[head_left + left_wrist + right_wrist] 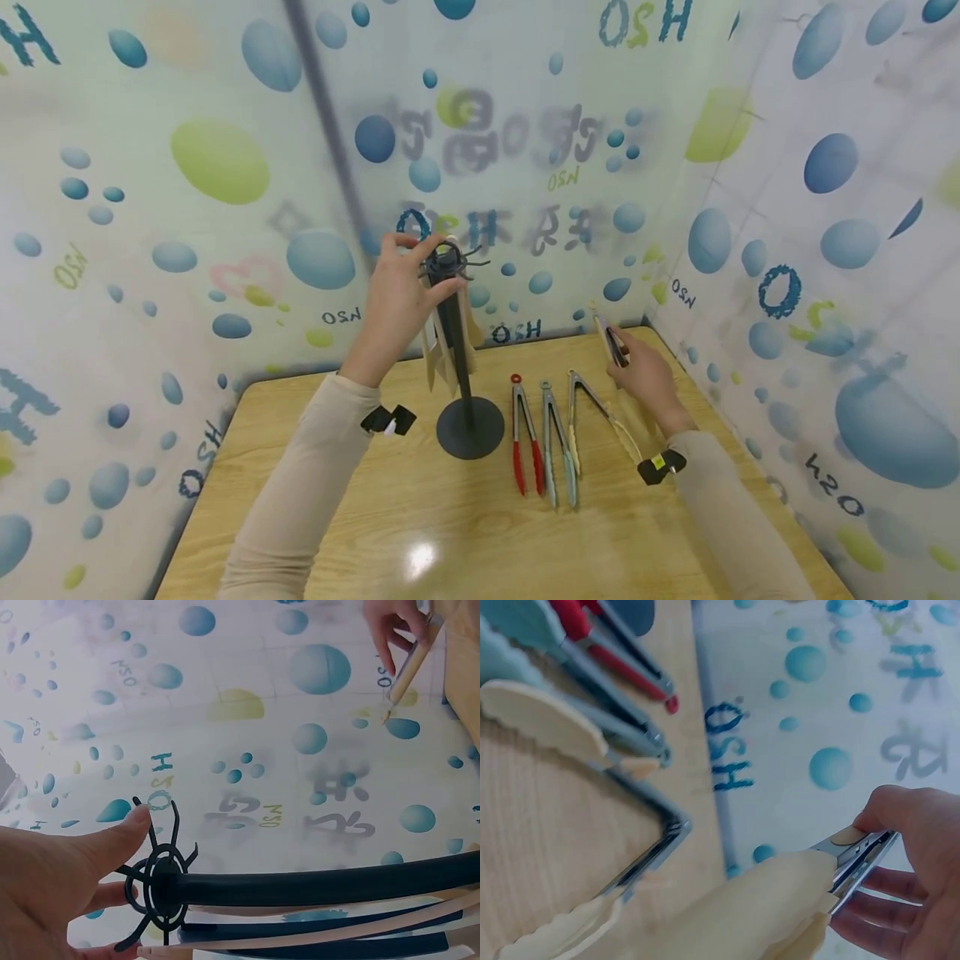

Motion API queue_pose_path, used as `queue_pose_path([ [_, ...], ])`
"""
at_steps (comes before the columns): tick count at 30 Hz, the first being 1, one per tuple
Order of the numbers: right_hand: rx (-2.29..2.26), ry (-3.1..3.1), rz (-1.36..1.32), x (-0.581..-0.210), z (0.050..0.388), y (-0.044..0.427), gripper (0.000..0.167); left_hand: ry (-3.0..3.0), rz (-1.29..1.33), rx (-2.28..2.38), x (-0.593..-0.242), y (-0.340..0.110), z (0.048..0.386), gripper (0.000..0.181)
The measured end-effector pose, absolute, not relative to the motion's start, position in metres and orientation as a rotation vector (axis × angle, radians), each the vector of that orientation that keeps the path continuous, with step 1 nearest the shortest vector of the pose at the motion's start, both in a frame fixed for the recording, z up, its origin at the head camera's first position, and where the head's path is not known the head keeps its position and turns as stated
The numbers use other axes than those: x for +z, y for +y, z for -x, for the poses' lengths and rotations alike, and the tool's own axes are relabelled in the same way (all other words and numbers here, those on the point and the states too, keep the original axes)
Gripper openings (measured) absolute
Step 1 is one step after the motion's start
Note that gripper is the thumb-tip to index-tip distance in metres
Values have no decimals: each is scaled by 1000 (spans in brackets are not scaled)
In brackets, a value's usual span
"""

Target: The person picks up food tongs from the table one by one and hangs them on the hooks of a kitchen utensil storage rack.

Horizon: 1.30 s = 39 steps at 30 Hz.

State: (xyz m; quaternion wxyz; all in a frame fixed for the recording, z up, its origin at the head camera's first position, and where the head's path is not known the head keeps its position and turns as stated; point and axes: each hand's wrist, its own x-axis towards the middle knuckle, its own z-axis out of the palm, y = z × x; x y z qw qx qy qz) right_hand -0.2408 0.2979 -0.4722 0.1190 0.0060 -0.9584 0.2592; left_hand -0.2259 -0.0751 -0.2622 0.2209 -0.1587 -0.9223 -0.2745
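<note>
A: Why are both hands engaged?
B: The left hand (401, 300), fingers curled, grips the utensil stand (468, 429) on top, presumably steadying it; the right hand (648, 375), fingers closed, holds cream-tipped tongs (757, 896) above the tabletop (360, 517), rear right.

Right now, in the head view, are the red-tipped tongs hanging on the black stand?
No. The red-tipped tongs lie on the table, to the right of the black stand in that view.
</note>
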Motion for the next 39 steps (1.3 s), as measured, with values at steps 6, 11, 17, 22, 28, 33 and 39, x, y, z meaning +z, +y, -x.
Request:
queue_pose_path([
  [6, 749, -2761, -61, -454, 242, 285, 69, -2521, 423, -746, -264, -73, 227, 72],
  [11, 741, -2739, -98, -448, 243, 278, 69, -2516, 396, -711, -265, -70, 229, 75],
  [17, 736, -2707, -121, -448, 244, 274, 68, -2546, 446, -692, -263, -63, 230, 84],
  [22, 762, -2683, -146, -443, 242, 268, 67, -2549, 469, -736, -266, -60, 231, 85],
  [28, 761, -2657, -192, -437, 242, 263, 66, -2529, 422, -751, -269, -58, 227, 79],
  [33, 799, -2601, -290, -427, 242, 256, 66, -2507, 403, -759, -268, -57, 224, 77],
  [39, 871, -2555, -423, -412, 241, 245, 68, -2527, 383, -787, -268, -57, 224, 76],
])
